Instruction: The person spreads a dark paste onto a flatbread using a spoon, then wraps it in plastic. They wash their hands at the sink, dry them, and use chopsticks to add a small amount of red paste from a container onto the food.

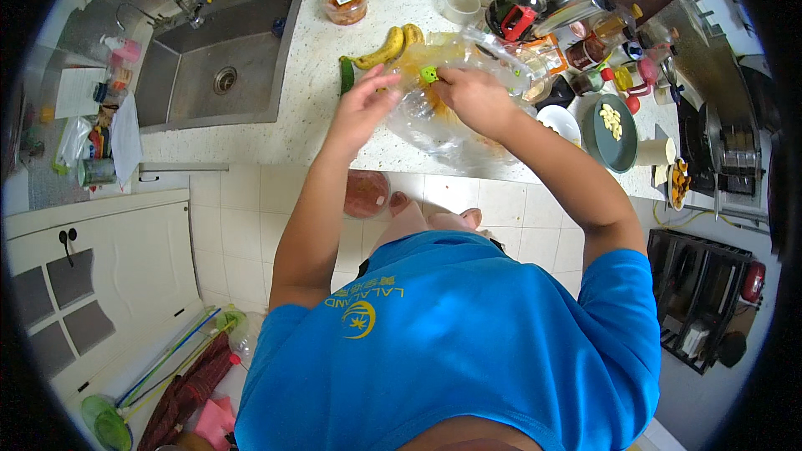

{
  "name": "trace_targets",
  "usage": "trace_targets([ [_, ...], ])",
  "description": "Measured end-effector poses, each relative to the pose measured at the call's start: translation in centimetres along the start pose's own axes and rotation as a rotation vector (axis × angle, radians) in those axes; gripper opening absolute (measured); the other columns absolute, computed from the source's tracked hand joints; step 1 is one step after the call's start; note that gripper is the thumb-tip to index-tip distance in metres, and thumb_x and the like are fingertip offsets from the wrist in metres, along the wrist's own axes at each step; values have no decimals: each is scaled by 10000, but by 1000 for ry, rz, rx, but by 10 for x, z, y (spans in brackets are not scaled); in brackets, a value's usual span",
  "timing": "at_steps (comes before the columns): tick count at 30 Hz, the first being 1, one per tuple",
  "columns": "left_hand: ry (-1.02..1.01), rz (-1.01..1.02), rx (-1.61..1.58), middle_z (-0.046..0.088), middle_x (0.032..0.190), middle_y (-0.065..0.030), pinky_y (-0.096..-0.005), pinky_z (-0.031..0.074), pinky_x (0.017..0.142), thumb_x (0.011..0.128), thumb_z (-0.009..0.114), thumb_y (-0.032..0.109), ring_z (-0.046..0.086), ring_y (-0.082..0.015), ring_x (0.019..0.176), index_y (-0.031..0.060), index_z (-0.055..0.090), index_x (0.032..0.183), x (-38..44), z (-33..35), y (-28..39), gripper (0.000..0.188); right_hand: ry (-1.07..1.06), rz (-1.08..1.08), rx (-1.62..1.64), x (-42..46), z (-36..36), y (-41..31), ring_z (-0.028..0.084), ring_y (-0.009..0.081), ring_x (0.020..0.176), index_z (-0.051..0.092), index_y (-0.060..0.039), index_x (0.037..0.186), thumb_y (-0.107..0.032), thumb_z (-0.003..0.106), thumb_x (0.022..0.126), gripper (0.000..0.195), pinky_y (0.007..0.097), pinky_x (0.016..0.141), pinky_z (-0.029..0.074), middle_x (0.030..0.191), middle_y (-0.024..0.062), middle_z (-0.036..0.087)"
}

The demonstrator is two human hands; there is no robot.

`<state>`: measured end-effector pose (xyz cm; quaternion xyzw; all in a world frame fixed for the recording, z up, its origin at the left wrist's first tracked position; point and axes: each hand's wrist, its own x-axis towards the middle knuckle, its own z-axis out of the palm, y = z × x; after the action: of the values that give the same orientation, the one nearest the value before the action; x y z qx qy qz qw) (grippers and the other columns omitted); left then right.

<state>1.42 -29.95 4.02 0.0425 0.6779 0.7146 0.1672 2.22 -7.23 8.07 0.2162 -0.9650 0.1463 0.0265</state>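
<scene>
My right hand (473,97) pinches a small bright green clip (429,74) at the clear plastic bags on the counter. My left hand (368,103) is raised left of the bags, its fingers apart and nothing seen in it. Yellowish and orange contents show through the clear plastic bag (416,119); what they are is unclear. Two ripe bananas (385,50) lie just behind my left hand. Beside them is a dark green vegetable piece (347,77), perhaps a cucumber, partly hidden by that hand.
A steel sink (216,75) is at the left. A lidded plastic tub of food (344,3) stands behind the bananas. Rightward are a white bowl (559,124), a grey-green plate (609,153) of peeled garlic cloves, and several bottles. A round reddish container (366,194) is below the counter's front edge.
</scene>
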Motion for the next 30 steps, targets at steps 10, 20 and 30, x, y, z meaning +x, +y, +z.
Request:
trace_targets([
  [10, -38, -34, -360, 644, 1110, -35, -254, 424, 940, 923, 618, 87, 581, -108, 1015, -14, 603, 1186, 14, 38, -22, 282, 145, -315, -235, -17, -46, -6, 590, 193, 866, 665, -85, 819, -139, 594, 756, 109, 318, 645, 539, 875, 34, 548],
  [20, 110, -14, -464, 663, 988, -33, -222, 445, 804, 915, 627, 73, 589, -97, 888, 5, 638, 1079, 36, 49, -44, 178, 195, -250, -193, -30, -61, 1, 590, 192, 836, 659, -90, 832, -153, 602, 760, 112, 312, 624, 522, 865, 35, 551],
  [30, 97, -42, -741, 650, 1110, -102, -330, 536, 828, 971, 494, 140, 654, -205, 945, 16, 572, 1193, 40, 64, -39, 265, 471, -285, -170, -41, -69, 13, 579, 172, 752, 679, -99, 905, -126, 662, 737, 171, 291, 569, 483, 814, 11, 538],
])
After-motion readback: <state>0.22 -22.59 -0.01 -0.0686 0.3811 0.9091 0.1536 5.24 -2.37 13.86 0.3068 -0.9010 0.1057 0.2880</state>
